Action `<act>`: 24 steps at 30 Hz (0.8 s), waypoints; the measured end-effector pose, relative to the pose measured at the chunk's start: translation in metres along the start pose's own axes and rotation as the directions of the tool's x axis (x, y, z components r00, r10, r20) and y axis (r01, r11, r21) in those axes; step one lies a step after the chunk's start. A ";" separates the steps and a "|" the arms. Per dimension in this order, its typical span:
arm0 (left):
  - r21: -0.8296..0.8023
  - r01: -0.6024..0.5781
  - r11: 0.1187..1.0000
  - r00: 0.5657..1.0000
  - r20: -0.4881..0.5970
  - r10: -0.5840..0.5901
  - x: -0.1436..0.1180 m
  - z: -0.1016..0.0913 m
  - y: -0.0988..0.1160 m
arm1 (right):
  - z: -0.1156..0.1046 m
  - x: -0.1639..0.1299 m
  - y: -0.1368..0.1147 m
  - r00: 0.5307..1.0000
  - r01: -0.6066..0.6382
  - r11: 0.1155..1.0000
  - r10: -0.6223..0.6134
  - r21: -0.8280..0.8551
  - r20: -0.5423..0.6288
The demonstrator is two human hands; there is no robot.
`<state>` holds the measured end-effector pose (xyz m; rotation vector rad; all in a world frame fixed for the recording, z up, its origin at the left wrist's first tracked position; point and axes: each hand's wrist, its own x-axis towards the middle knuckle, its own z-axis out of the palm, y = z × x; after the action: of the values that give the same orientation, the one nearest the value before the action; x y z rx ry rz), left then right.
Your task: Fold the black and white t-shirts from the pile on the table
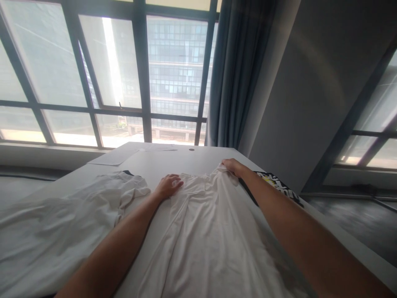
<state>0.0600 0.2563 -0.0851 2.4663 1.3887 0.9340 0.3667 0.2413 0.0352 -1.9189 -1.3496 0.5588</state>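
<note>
White cotton shirt (201, 231) spread along pale desk (173, 159); left hand (169, 185) flat, fingers spread, pinning it; right hand (233, 167) pinching far edge taut.

We note white table (173, 159) under both hands, running on beyond them toward window (176, 70). Crumpled white garment (77, 207) just left of left hand (169, 185), dark edge showing at its far side. Black printed garment (279, 186) just right of right hand (234, 167), yellow and white print, partly hidden. Paper sheets (114, 157) beyond left hand, near table's far edge. Small dark spot (191, 149) on table beyond and between hands. Blue-grey curtain (238, 70) above and beyond right hand. Grey wall (310, 82) to its right. Office building outside, seen through glass.
</note>
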 end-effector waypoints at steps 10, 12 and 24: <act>-0.181 -0.009 0.983 1.000 -0.024 0.005 -0.002 -0.003 0.000 | 0.087 -0.035 -0.040 0.859 0.125 0.981 -0.182 0.148 0.478; -0.214 0.043 0.976 0.998 -0.032 -0.051 -0.002 0.000 -0.001 | 0.089 -0.033 -0.031 0.890 0.227 0.972 -0.182 -0.060 0.419; -0.504 0.271 0.820 0.893 -0.187 -0.410 0.012 0.010 0.000 | 0.098 -0.019 0.034 0.819 0.504 0.747 -0.256 -0.433 0.513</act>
<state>0.0706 0.2675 -0.0876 1.7026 1.4173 1.3812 0.3125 0.2468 -0.0555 -1.9040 -2.3552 0.4056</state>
